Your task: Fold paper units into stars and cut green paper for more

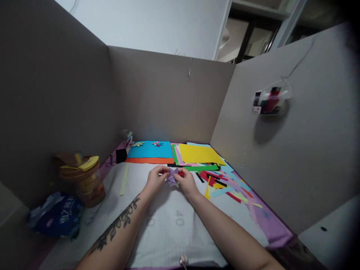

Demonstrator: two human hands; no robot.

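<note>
A folded purple paper star [172, 177] is held up between my two hands over the white sheet [165, 240]. The fingers of my left hand [155, 179] pinch its left points. On the other side, my right hand [187, 182] grips its right points between thumb and fingers. A small red bit shows by the right fingers; I cannot tell what it is. Beyond the hands, a yellowish paper star [138, 144] and a red-and-blue paper star [158, 144] lie on a blue sheet of paper [150, 150].
Loose coloured paper strips [222, 183] spread to the right, near a yellow sheet [201, 153]. At left stand a lidded plastic jar [90, 183] and a blue packet [57, 215]. Grey panels [171, 97] enclose the table; a clear pouch [271, 100] hangs on the right one.
</note>
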